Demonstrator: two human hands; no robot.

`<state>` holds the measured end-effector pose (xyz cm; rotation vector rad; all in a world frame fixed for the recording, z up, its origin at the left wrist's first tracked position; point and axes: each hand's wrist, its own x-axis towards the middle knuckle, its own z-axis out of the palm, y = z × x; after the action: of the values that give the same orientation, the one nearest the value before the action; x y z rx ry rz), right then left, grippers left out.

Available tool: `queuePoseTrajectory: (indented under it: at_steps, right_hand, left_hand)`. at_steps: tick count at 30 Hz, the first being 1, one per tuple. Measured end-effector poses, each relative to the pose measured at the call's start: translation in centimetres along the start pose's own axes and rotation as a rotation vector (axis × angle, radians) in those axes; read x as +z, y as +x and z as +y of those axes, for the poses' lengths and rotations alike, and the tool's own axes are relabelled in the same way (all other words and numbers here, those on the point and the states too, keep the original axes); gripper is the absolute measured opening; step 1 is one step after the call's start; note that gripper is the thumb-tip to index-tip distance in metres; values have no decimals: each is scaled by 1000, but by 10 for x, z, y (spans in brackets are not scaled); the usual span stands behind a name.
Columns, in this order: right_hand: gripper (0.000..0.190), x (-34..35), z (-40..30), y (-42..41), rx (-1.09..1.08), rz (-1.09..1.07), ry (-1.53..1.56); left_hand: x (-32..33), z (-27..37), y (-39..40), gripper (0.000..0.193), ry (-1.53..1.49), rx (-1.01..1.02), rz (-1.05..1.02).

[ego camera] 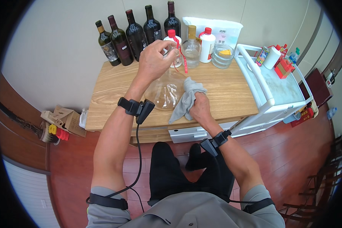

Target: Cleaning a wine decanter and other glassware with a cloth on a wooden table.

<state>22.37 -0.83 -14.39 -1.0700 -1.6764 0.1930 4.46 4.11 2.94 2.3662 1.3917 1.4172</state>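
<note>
A clear glass decanter (164, 95) with a wide round base stands on the wooden cabinet top (116, 85). My left hand (156, 59) grips its narrow neck near the mouth, fingers curled around the rim. In my right hand (201, 109) is a bunched grey cloth (188, 97), held against the right side of the decanter's base. Part of the cloth hangs down toward the cabinet's front edge. The fingers of the right hand are mostly hidden by the cloth.
Behind the decanter stand several dark wine bottles (135, 37), white bottles with red caps (207, 47), a clear gold-capped bottle (191, 51) and a glass bowl (223, 58) holding a yellow object. A soft white package (228, 30) leans on the wall. A white trolley (262, 88) adjoins the right side.
</note>
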Motion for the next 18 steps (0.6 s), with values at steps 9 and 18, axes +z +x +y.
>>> queuePoseTrajectory:
  at_steps: [9, 18]
  right_hand:
    - [8, 8, -18, 15, -75, -101, -73]
    - [10, 9, -1, 31, 139, -126, -21]
  left_hand:
    - [-1, 0, 0, 26, 5, -5, -2]
    - [-2, -1, -1, 27, 18, 7, -2]
